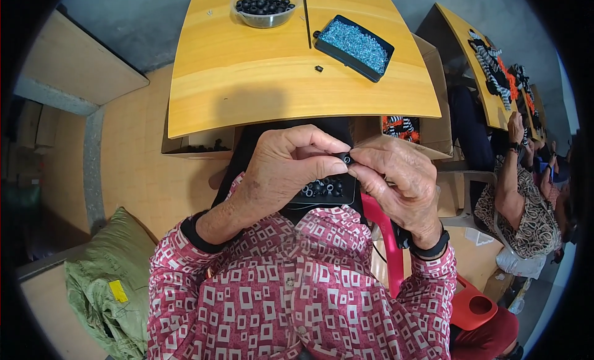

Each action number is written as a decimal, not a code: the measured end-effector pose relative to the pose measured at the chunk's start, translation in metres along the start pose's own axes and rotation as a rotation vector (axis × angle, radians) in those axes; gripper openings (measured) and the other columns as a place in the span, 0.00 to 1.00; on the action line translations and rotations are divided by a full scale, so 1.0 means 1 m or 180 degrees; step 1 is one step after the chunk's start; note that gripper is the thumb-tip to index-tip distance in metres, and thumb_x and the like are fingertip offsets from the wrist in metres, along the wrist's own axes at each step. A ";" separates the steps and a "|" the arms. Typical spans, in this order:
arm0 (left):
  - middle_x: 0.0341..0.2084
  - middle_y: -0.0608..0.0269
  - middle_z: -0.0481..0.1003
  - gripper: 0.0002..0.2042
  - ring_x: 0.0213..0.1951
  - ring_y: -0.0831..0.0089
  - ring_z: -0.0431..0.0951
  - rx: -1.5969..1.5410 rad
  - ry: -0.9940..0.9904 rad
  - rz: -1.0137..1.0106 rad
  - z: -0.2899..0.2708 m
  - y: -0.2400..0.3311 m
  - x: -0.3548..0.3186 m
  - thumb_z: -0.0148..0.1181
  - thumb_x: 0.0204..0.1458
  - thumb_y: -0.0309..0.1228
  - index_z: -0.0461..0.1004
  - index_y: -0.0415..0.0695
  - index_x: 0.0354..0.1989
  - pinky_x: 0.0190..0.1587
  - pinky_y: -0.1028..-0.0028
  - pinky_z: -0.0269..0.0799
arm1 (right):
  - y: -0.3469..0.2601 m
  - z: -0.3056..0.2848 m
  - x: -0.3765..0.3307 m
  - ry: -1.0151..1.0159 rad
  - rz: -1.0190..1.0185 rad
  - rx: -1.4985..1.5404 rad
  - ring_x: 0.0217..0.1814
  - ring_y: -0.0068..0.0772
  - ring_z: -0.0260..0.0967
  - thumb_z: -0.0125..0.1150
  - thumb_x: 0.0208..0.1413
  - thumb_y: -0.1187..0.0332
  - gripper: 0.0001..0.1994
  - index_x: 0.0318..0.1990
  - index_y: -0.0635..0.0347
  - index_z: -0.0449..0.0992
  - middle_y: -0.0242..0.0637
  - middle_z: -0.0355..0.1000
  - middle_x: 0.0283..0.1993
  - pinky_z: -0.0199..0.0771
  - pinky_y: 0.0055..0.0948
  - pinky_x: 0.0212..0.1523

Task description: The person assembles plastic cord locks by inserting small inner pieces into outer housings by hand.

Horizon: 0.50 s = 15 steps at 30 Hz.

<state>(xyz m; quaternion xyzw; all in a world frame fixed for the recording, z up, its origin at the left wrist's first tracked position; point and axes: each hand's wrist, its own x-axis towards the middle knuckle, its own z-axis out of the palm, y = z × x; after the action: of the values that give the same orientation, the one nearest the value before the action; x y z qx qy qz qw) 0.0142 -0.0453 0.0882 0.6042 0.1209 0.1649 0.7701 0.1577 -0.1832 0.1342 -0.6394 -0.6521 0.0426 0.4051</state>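
Holding a small black ring point(346, 158) between them, the left hand point(281, 174) and the right hand point(399, 180) meet close in front of the person's chest. The left thumb and first finger are closed on the ring from the left, and the right fingertips pinch it from the right. The ring is tiny, and the fingers cover most of it, so its shape is hard to see. Just under the hands a black tray point(328, 190) rests on the lap with more black rings in it; the hands hide a big part of it. Farther away, on the yellow table point(247, 81), stands a clear bowl point(265, 7) of black rings, cut off at the top edge. Near it lies a flat black tray point(354, 46) full of small shiny blue bits, too small to tell apart. One little black piece point(318, 68) lies alone on the table. A green sack point(108, 286) sits on the floor to the left. To the right, another person's arm point(504, 174) reaches toward a second table with orange, black and white things.
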 end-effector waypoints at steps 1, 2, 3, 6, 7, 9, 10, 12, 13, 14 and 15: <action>0.33 0.65 0.78 0.10 0.35 0.83 0.76 -0.0030 -0.0012 -0.0046 0.000 0.001 0.000 0.63 0.49 0.20 0.77 0.37 0.40 0.40 0.84 0.73 | -0.001 0.001 -0.001 -0.0020 -0.0039 -0.0075 0.29 0.35 0.73 0.67 0.44 0.77 0.08 0.34 0.66 0.77 0.40 0.74 0.30 0.72 0.29 0.28; 0.34 0.64 0.77 0.10 0.35 0.81 0.76 -0.0066 -0.0031 -0.0094 0.000 0.001 0.000 0.63 0.48 0.19 0.78 0.37 0.40 0.41 0.83 0.73 | -0.002 0.001 -0.002 -0.0040 -0.0071 -0.0156 0.30 0.35 0.73 0.67 0.44 0.77 0.08 0.34 0.66 0.77 0.41 0.73 0.30 0.72 0.29 0.27; 0.34 0.64 0.77 0.10 0.35 0.81 0.76 -0.0069 -0.0031 -0.0096 0.000 0.002 0.000 0.63 0.48 0.19 0.78 0.37 0.40 0.41 0.83 0.73 | -0.003 0.002 -0.003 -0.0042 -0.0069 -0.0157 0.30 0.35 0.73 0.67 0.44 0.77 0.08 0.34 0.66 0.77 0.41 0.73 0.30 0.72 0.29 0.27; 0.33 0.64 0.77 0.11 0.35 0.81 0.76 -0.0261 -0.0032 -0.0341 -0.001 0.004 0.000 0.63 0.49 0.19 0.78 0.37 0.42 0.42 0.83 0.73 | -0.005 0.004 -0.004 0.0053 -0.0260 -0.0422 0.28 0.34 0.72 0.67 0.42 0.78 0.10 0.35 0.67 0.77 0.40 0.73 0.29 0.71 0.29 0.26; 0.33 0.64 0.77 0.11 0.36 0.81 0.76 -0.0268 -0.0062 -0.0339 -0.002 0.005 -0.001 0.62 0.49 0.19 0.77 0.37 0.42 0.42 0.83 0.73 | -0.004 0.005 -0.005 0.0071 -0.0440 -0.0573 0.28 0.34 0.71 0.67 0.41 0.78 0.11 0.35 0.66 0.77 0.40 0.72 0.30 0.71 0.29 0.26; 0.33 0.64 0.77 0.11 0.36 0.81 0.76 -0.0280 -0.0101 -0.0334 -0.001 0.007 -0.001 0.62 0.49 0.19 0.77 0.36 0.43 0.42 0.82 0.73 | -0.003 0.007 -0.007 0.0089 -0.0618 -0.0734 0.27 0.33 0.70 0.67 0.40 0.78 0.11 0.35 0.66 0.77 0.39 0.71 0.30 0.71 0.28 0.26; 0.34 0.64 0.77 0.11 0.36 0.81 0.75 -0.0301 -0.0098 -0.0436 -0.001 0.009 -0.001 0.62 0.49 0.20 0.77 0.37 0.43 0.43 0.82 0.73 | -0.002 0.008 -0.007 0.0087 -0.0682 -0.0893 0.27 0.32 0.70 0.66 0.38 0.77 0.12 0.35 0.66 0.77 0.38 0.71 0.30 0.70 0.28 0.26; 0.34 0.64 0.77 0.11 0.37 0.81 0.75 -0.0317 -0.0073 -0.0529 -0.002 0.009 -0.003 0.62 0.49 0.20 0.77 0.37 0.43 0.43 0.82 0.73 | -0.002 0.010 -0.008 0.0082 -0.0766 -0.1039 0.27 0.31 0.69 0.66 0.37 0.77 0.13 0.35 0.65 0.77 0.37 0.71 0.31 0.70 0.28 0.26; 0.34 0.64 0.77 0.11 0.37 0.80 0.75 -0.0122 -0.0052 -0.0468 -0.002 0.007 -0.004 0.62 0.50 0.20 0.77 0.37 0.43 0.43 0.81 0.73 | -0.002 0.011 -0.008 0.0074 -0.0793 -0.1077 0.28 0.31 0.69 0.65 0.37 0.76 0.13 0.35 0.65 0.77 0.37 0.70 0.31 0.70 0.28 0.26; 0.34 0.64 0.77 0.12 0.37 0.80 0.75 0.0068 -0.0035 -0.0409 -0.003 0.004 -0.006 0.62 0.50 0.20 0.77 0.37 0.43 0.43 0.81 0.73 | -0.003 0.012 -0.009 0.0063 -0.0814 -0.1118 0.28 0.31 0.69 0.64 0.37 0.76 0.12 0.34 0.65 0.77 0.37 0.70 0.32 0.70 0.28 0.26; 0.34 0.64 0.77 0.12 0.37 0.80 0.75 0.0066 -0.0027 -0.0401 -0.003 0.003 -0.006 0.62 0.50 0.20 0.77 0.37 0.43 0.43 0.81 0.73 | -0.002 0.013 -0.009 0.0059 -0.0825 -0.1118 0.28 0.31 0.69 0.64 0.37 0.76 0.12 0.34 0.65 0.77 0.37 0.70 0.32 0.70 0.28 0.26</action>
<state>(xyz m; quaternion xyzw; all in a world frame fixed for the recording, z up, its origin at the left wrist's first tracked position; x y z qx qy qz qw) 0.0074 -0.0445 0.0900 0.6041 0.1571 0.1122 0.7732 0.1471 -0.1854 0.1230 -0.6114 -0.7225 -0.1300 0.2956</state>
